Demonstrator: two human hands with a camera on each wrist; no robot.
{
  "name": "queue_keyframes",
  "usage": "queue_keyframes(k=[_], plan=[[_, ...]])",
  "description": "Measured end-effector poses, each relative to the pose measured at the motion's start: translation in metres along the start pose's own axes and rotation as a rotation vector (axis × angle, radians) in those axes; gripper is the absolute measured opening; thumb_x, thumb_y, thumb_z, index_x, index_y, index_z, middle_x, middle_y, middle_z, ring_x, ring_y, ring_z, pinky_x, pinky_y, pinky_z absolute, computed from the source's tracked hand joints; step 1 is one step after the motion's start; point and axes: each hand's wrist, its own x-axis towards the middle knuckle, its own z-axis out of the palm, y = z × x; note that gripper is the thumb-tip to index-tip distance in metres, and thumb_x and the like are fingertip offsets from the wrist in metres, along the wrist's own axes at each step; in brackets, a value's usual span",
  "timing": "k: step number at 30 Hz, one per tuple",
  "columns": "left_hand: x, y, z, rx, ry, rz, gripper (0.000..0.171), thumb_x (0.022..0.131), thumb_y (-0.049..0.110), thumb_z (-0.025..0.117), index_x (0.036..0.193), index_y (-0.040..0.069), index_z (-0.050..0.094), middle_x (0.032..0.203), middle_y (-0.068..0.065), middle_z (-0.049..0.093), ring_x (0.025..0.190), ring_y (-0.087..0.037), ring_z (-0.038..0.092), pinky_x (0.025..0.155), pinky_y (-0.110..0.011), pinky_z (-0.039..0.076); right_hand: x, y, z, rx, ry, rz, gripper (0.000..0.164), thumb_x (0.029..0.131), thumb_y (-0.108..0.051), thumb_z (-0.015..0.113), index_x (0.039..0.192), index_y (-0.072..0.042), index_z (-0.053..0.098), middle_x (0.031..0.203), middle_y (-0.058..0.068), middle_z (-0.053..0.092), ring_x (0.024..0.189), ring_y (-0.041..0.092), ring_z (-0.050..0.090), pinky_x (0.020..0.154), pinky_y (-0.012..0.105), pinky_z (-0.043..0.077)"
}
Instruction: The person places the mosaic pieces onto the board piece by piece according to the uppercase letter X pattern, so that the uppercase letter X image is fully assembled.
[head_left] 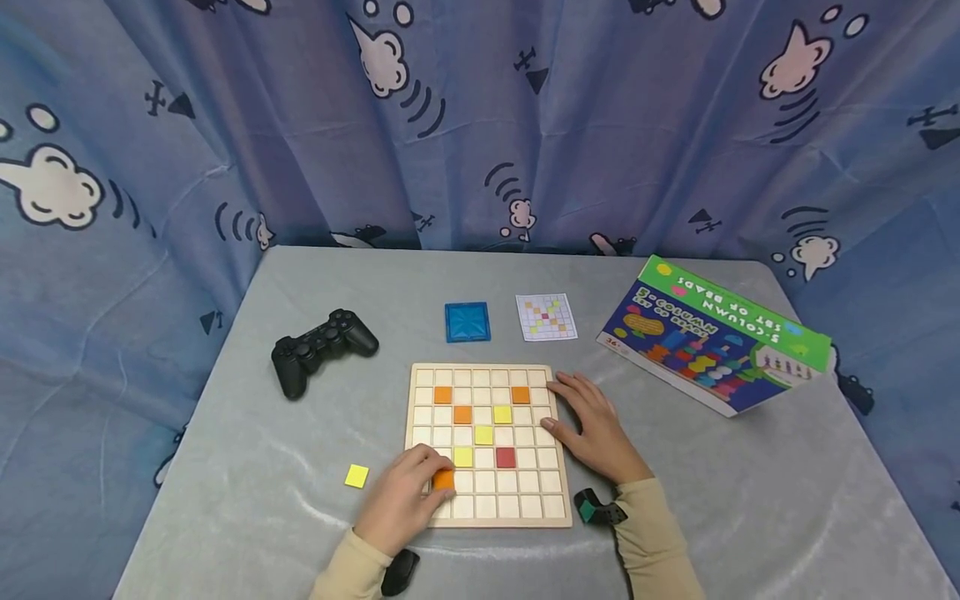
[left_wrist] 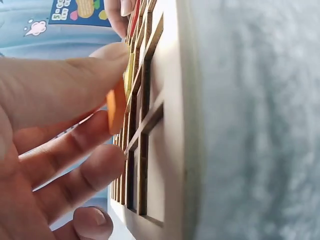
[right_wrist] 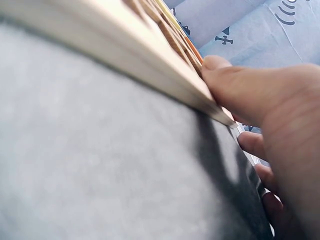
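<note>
A wooden grid board (head_left: pixel 483 519) lies flat on the table. My left hand (head_left: pixel 405 498) is over its lower left part, pinching an orange square tile (head_left: pixel 443 480) between thumb and fingers. In the left wrist view, that orange tile (left_wrist: pixel 117 109) stands tilted against the grid, with the other fingers spread. My right hand (head_left: pixel 597 432) rests on the board's right edge, its thumb (right_wrist: pixel 235 90) over the rim in the right wrist view. Orange tiles (head_left: pixel 462 415), yellow tiles (head_left: pixel 483 435) and one red tile (head_left: pixel 506 457) sit in cells.
A loose yellow tile (head_left: pixel 357 476) lies left of the board. Behind the board are a blue square tray (head_left: pixel 467 322) and a pattern card (head_left: pixel 547 317). A black game controller (head_left: pixel 322 350) lies at left, a colourful box (head_left: pixel 716 337) at right. A patterned curtain (head_left: pixel 465 125) hangs behind.
</note>
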Motion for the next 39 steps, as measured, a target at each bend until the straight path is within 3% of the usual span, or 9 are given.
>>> queue_keyframes(k=[10, 24, 34, 39], plan=[[0.001, -0.003, 0.002, 0.019, -0.079, -0.052, 0.026, 0.074, 0.018, 0.082, 0.097, 0.014, 0.070, 0.094, 0.006, 0.056, 0.087, -0.010, 0.054, 0.077, -0.027, 0.050, 0.000, 0.000, -0.001, 0.002, 0.002, 0.001, 0.058, 0.089, -0.042, 0.065, 0.140, -0.019, 0.048, 0.151, 0.008, 0.038, 0.143, 0.035, 0.022, 0.108, 0.063, 0.016], [0.000, -0.005, -0.001, 0.026, -0.091, -0.057, 0.026, 0.075, 0.020, 0.082, 0.098, 0.015, 0.070, 0.096, 0.007, 0.057, 0.088, -0.009, 0.055, 0.077, -0.028, 0.050, 0.000, 0.000, 0.000, 0.008, 0.007, -0.003, 0.058, 0.089, -0.042, 0.065, 0.140, -0.019, 0.048, 0.150, 0.008, 0.038, 0.143, 0.034, 0.023, 0.108, 0.063, 0.016], [0.000, -0.006, -0.003, -0.001, -0.070, -0.057, 0.026, 0.076, 0.019, 0.081, 0.099, 0.015, 0.069, 0.095, 0.007, 0.057, 0.087, -0.009, 0.055, 0.075, -0.028, 0.050, 0.001, 0.001, -0.001, 0.009, 0.008, -0.005, 0.058, 0.089, -0.041, 0.066, 0.139, -0.018, 0.048, 0.150, 0.009, 0.038, 0.143, 0.036, 0.023, 0.106, 0.064, 0.017], [-0.006, -0.015, -0.018, -0.011, 0.020, -0.122, 0.023, 0.080, 0.014, 0.078, 0.100, 0.014, 0.070, 0.093, 0.004, 0.059, 0.075, -0.006, 0.051, 0.066, -0.024, 0.046, 0.001, 0.001, 0.000, 0.008, 0.006, -0.006, 0.058, 0.089, -0.042, 0.066, 0.139, -0.019, 0.048, 0.150, 0.009, 0.038, 0.143, 0.035, 0.023, 0.106, 0.064, 0.018]])
